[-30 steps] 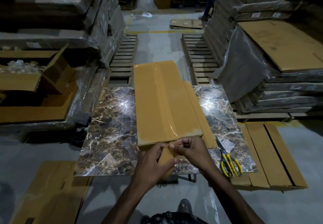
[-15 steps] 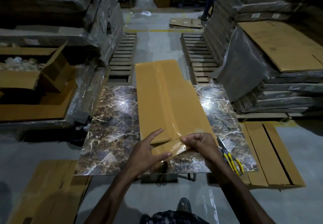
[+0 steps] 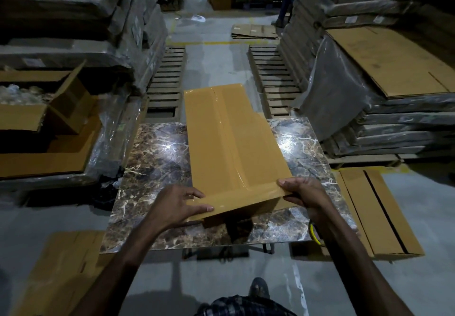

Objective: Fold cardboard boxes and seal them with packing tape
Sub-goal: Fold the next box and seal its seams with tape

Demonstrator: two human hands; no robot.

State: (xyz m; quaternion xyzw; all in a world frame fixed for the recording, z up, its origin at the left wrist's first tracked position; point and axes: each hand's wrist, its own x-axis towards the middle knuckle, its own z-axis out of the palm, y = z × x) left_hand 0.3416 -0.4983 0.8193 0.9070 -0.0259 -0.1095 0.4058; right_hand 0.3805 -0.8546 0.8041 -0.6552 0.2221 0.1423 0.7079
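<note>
A long flat cardboard box (image 3: 231, 140), glossy with brown tape along its length, lies on a dark marble-patterned table (image 3: 152, 163), its far end past the table's back edge. A strip of brown tape (image 3: 243, 198) runs across the box's near end. My left hand (image 3: 176, 205) lies on the near left corner, thumb on top of the tape strip and fingers stretched along it. My right hand (image 3: 304, 191) grips the near right corner of the box, fingers curled over the tape's end. The near end of the box is lifted a little off the table.
Yellow-handled scissors (image 3: 315, 235) lie at the table's right edge, mostly hidden by my right forearm. Flat cardboard (image 3: 379, 212) lies on the floor at right and at lower left (image 3: 61, 273). An open carton (image 3: 41, 116) stands left. Wrapped stacks and pallets (image 3: 167, 79) line both sides.
My hands have moved apart along the box's near edge, spreading the tape strip across its end. The right hand went to the right corner, now covering the scissors.
</note>
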